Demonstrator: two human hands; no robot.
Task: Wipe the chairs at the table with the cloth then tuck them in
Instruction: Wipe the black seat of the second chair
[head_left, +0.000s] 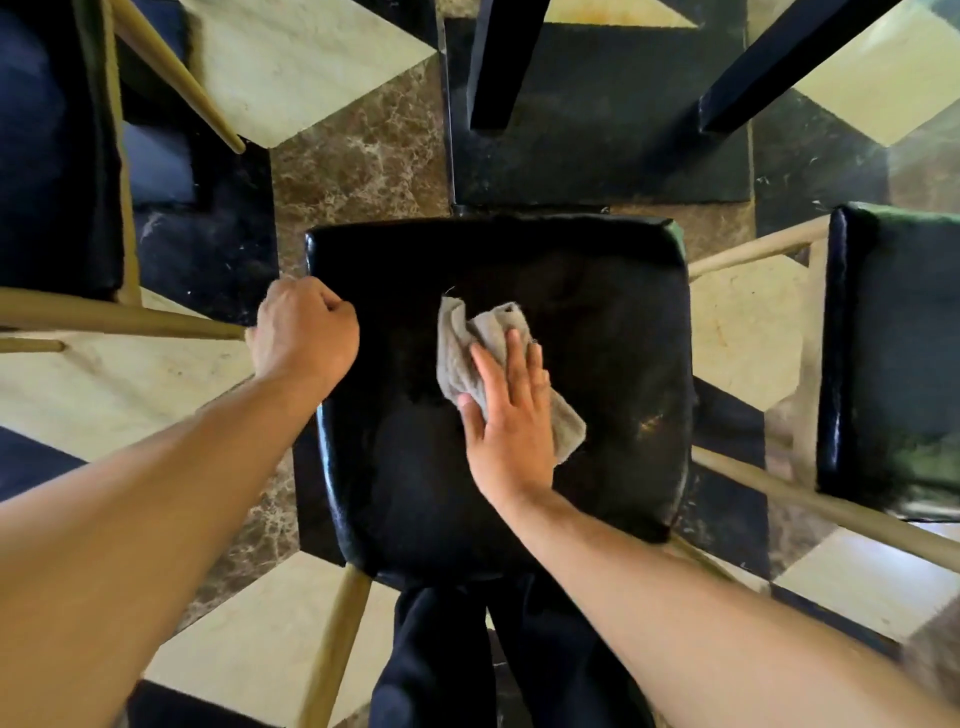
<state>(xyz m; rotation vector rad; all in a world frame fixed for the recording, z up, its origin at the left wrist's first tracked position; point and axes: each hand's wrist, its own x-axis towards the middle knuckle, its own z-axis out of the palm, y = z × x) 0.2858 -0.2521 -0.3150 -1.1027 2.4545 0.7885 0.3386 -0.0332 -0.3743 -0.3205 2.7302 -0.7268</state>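
The person is wearing dark, nearly black trousers (467, 654) that are hanging in loose folds, and both arms are showing bare with no sleeves, rings, watch or bands on them.

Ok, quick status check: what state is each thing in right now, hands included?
Cloth: crumpled, lying on the middle seat, pinned under the right hand.
Right hand: fingers straight, pressing flat on the cloth.
Left hand: fingers curled over the seat's left edge.
Middle chair seat: black, pulled out, not tucked in.
Chair on the right: seat bare, untouched.
Chair on the left: only partly in view.
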